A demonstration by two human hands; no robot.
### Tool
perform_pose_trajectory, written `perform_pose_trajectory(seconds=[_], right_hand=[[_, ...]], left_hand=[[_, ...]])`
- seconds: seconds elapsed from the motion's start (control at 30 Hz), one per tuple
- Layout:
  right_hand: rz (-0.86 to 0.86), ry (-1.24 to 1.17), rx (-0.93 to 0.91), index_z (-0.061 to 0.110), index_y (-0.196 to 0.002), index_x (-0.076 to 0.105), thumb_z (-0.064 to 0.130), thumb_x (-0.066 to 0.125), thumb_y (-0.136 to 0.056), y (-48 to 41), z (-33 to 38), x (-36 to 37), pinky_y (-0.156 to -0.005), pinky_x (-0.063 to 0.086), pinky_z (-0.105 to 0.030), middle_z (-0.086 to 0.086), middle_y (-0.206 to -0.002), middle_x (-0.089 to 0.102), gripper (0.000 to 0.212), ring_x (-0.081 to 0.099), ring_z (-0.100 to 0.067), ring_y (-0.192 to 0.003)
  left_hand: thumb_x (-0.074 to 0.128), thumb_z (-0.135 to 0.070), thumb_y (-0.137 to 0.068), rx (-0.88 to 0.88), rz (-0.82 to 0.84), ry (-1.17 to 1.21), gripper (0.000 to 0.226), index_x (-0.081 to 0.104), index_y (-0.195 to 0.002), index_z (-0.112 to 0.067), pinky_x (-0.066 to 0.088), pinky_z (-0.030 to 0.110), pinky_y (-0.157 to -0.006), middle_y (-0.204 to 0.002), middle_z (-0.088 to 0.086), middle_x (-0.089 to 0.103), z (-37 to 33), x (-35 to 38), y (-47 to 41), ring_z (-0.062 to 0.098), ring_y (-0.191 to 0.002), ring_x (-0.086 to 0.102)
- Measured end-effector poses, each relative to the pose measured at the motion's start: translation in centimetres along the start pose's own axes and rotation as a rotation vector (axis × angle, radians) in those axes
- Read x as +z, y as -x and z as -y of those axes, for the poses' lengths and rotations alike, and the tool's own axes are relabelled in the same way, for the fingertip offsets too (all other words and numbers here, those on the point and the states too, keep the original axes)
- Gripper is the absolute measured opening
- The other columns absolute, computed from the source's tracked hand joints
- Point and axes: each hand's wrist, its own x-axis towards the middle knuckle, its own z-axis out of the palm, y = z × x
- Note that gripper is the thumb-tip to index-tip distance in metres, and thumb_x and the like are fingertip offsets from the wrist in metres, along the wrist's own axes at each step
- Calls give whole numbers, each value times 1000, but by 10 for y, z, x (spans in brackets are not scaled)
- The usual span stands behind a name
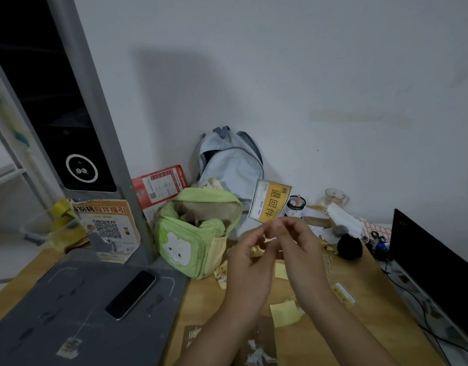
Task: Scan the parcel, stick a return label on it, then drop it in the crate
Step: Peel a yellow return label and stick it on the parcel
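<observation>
Motion blur smears the fingertips of the left hand (250,256) and right hand (297,243), so whether they pinch the yellow label (270,201) or only a scrap of backing cannot be told. The hands hide the paper scraps (284,313) behind them. The black monitor (436,262) is cut off by the right edge.

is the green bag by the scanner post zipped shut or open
Open. The green bag has its top flap folded back, leaving a wide mouth with brownish contents showing inside.
</observation>
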Motion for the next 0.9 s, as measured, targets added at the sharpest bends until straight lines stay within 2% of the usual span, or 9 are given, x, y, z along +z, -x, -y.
perform_pose_trajectory(seconds=[0.1, 0.17, 0.23, 0.37, 0.5, 0.57, 0.67, 0.8, 0.9], right_hand=[[-35, 90, -49, 12, -91, 63, 14, 57, -90, 0, 1, -5, -70, 56, -34, -7, -85, 70, 6, 69, -24, -81], [-45, 87, -64, 11, -89, 64, 10, 54, -91, 2, 3, -9, -65, 54, -30, -8, -80, 70, 10, 69, -21, -75], [-78, 117, -92, 10, -85, 64, 8, 53, -91, 4, 6, -12, -61, 51, -25, -5, -75, 69, 13, 65, -16, -68], [-99, 296, -161, 16, -72, 62, 10, 61, -85, 4, 10, -21, -53, 40, -29, 3, -61, 60, 14, 51, -10, -53], [117, 672, -246, 22, -61, 51, 12, 69, -71, 9, 22, -30, -49, 41, -31, 4, -58, 55, 23, 52, -12, -52], [204, 729, -286, 25, -60, 48, 8, 67, -67, 12, 26, -33, -52, 45, -31, 6, -61, 54, 26, 56, -13, -63], [212, 540, -239, 19, -64, 52, -3, 64, -69, 14, 21, -36, -57, 45, -30, 3, -66, 59, 26, 58, -14, -65], [121, 332, -191, 11, -73, 59, -4, 68, -76, 15, 15, -35, -57, 46, -33, -6, -70, 61, 18, 58, -19, -63], [31, 182, -157, 11, -72, 60, -5, 69, -77, 18, 12, -32, -62, 48, -31, -12, -74, 63, 19, 59, -18, -67]], left_hand=[[61, -7, -89, 60, 54, -79, 36, 66, -111, -35, 54, 27, -85, -109, -9, 68, 2, 4, 5, 3, -103, 63], [61, -9, -87, 102, 97, -169, 43, 61, -114, -42, 49, 23, -88, -114, -14, 62, 2, 4, 7, 2, -108, 58], [60, -11, -88, 130, 145, -248, 47, 55, -113, -51, 42, 11, -80, -110, -14, 57, 0, 4, 8, 2, -104, 55], [68, -12, -85, 181, 18, -155, 37, 59, -110, -38, 42, 12, -65, -89, -9, 55, -8, 1, 10, 9, -82, 58], [72, -7, -81, 113, -169, 92, 44, 49, -111, -31, 48, 22, -63, -70, -7, 46, -13, -9, 4, 5, -62, 50], [71, -13, -82, 78, -142, 17, 26, 60, -99, -30, 47, 27, -62, -67, -8, 46, -11, -17, -2, 6, -57, 47], [71, -24, -82, 46, -109, -97, 12, 65, -75, -32, 46, 33, -70, -90, 2, 59, -6, -23, 0, 12, -69, 52], [72, -23, -81, -14, -2, -16, 23, 58, -96, -32, 53, 23, -77, -106, -3, 60, -3, -20, 5, 14, -96, 60], [75, -14, -79, -55, -17, 85, 39, 50, -105, -29, 53, 17, -68, -102, -2, 58, 1, -17, 6, 14, -92, 59]])
